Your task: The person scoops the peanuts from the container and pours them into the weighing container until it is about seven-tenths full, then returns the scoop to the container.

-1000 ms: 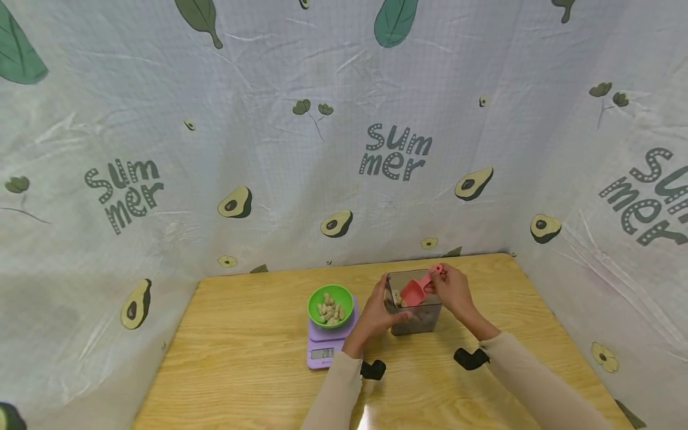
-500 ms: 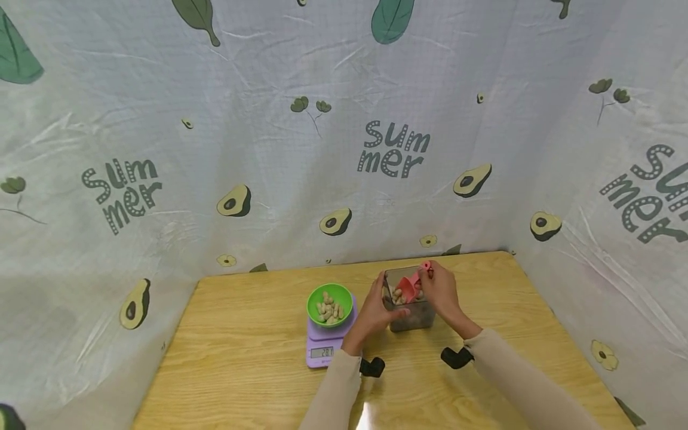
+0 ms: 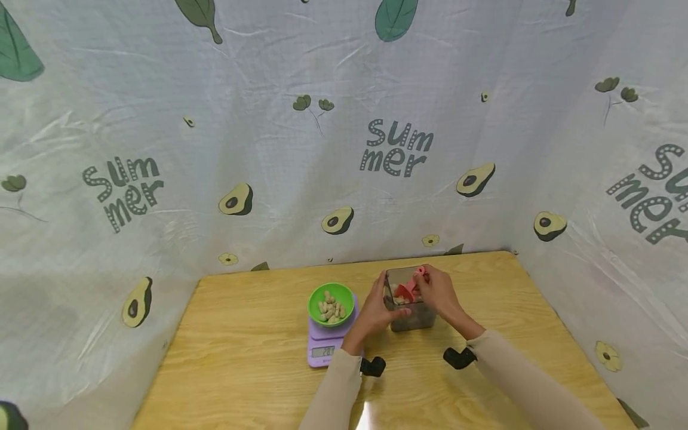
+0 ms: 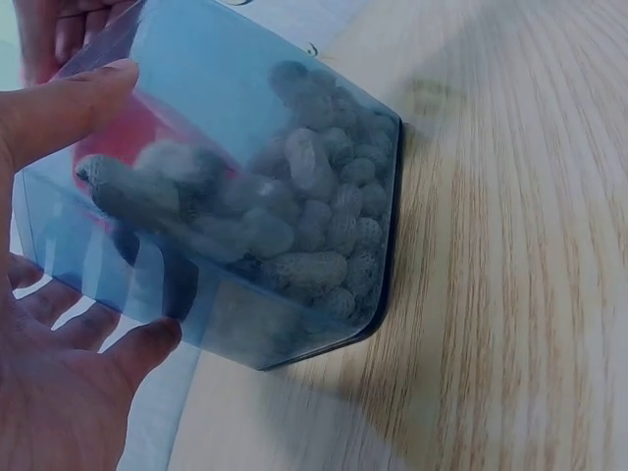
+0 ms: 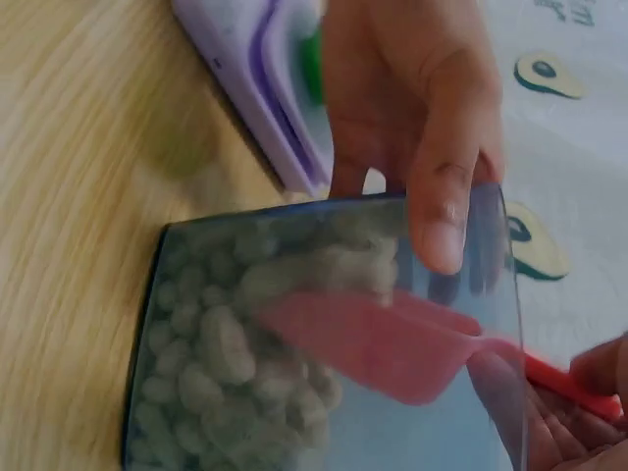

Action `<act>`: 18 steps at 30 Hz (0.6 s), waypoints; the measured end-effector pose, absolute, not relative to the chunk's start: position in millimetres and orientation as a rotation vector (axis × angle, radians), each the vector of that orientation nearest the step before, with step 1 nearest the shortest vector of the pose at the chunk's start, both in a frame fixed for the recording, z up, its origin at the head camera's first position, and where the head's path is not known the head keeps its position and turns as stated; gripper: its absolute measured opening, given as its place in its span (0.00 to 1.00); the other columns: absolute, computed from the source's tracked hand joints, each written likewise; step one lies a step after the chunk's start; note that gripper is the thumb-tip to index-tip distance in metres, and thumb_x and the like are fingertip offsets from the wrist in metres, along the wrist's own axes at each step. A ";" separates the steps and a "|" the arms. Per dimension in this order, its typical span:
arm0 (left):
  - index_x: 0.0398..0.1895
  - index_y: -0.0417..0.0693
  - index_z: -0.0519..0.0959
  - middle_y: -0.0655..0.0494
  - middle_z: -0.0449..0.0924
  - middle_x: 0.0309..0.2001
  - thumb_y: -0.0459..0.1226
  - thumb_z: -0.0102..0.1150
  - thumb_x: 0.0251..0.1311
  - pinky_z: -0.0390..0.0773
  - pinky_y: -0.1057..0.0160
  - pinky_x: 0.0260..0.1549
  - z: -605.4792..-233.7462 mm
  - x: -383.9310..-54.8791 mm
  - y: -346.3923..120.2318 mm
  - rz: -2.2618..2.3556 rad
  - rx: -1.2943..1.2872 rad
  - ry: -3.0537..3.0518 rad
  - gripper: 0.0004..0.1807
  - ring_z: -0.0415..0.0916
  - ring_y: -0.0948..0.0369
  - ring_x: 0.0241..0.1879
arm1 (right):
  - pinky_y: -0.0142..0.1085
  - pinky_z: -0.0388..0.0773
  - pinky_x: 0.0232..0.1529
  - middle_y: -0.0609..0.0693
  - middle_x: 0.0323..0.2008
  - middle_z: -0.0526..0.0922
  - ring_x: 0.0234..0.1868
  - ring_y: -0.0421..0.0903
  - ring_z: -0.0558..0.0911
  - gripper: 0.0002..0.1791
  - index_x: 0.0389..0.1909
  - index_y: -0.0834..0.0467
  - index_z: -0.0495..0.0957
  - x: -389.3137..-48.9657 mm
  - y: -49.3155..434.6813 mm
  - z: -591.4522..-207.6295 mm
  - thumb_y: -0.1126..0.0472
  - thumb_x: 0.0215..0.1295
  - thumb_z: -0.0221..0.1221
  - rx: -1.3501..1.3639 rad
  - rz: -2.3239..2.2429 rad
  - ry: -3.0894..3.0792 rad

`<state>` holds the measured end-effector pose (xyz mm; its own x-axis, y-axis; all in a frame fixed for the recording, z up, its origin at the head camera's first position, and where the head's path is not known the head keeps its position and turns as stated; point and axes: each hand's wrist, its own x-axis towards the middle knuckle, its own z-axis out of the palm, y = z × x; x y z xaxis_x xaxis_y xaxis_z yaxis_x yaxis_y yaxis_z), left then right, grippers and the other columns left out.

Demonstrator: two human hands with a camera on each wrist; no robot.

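Observation:
My left hand [image 3: 374, 313] grips the near left side of a smoky clear plastic container [image 3: 412, 322], thumb across its front wall and fingers along its left side. Unshelled peanuts [image 5: 221, 343] fill its lower part, as both wrist views show. My right hand [image 3: 439, 291] pinches the handle of a pink scoop [image 3: 407, 291] over the container's rim. Down inside, the scoop's bowl points into the peanuts; in the right wrist view its tip lies among them. In the left wrist view the scoop is partly hidden behind peanuts and the tinted wall.
Left of the container, a green bowl [image 3: 314, 313] holding peanuts stands on a purple kitchen scale [image 3: 322, 335]. My left forearm partly covers the scale's display. A white patterned sheet [image 3: 279, 239] hangs behind and beside the wooden table [image 3: 242, 346].
My right hand has moved left with the scoop, whose bowl has gone lower into the peanuts. My left hand has kept its grip on the container.

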<state>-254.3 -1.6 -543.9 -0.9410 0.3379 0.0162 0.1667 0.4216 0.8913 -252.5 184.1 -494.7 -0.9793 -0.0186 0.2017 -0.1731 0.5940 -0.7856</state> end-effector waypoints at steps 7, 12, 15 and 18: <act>0.80 0.59 0.41 0.48 0.46 0.79 0.50 0.75 0.49 0.69 0.45 0.65 -542.4 -254.9 -3.8 1.559 0.456 2.485 0.62 0.66 0.43 0.68 | 0.38 0.85 0.40 0.55 0.32 0.86 0.30 0.41 0.87 0.18 0.55 0.72 0.71 -254.0 194.8 -484.2 0.61 0.77 0.46 -0.337 1.927 -2.442; 0.80 0.59 0.40 0.47 0.46 0.79 0.48 0.75 0.49 0.71 0.46 0.63 -543.4 -255.8 -4.2 1.572 0.473 2.469 0.63 0.69 0.41 0.66 | 0.31 0.84 0.38 0.46 0.27 0.82 0.27 0.35 0.85 0.20 0.59 0.73 0.67 -251.9 202.1 -480.0 0.61 0.78 0.44 -0.492 2.135 -2.265; 0.80 0.59 0.40 0.47 0.46 0.79 0.48 0.75 0.49 0.72 0.46 0.63 -543.5 -255.5 -4.2 1.562 0.484 2.468 0.63 0.69 0.41 0.66 | 0.29 0.84 0.37 0.46 0.27 0.82 0.26 0.34 0.85 0.19 0.58 0.73 0.67 -249.4 204.2 -480.8 0.62 0.78 0.44 -0.498 2.152 -2.200; 0.80 0.59 0.39 0.46 0.45 0.79 0.48 0.75 0.50 0.72 0.45 0.63 -542.1 -255.1 -5.3 1.556 0.492 2.473 0.62 0.70 0.40 0.65 | 0.31 0.84 0.37 0.53 0.30 0.84 0.27 0.36 0.85 0.17 0.55 0.73 0.69 -247.0 198.7 -483.0 0.63 0.77 0.45 -0.385 1.991 -2.298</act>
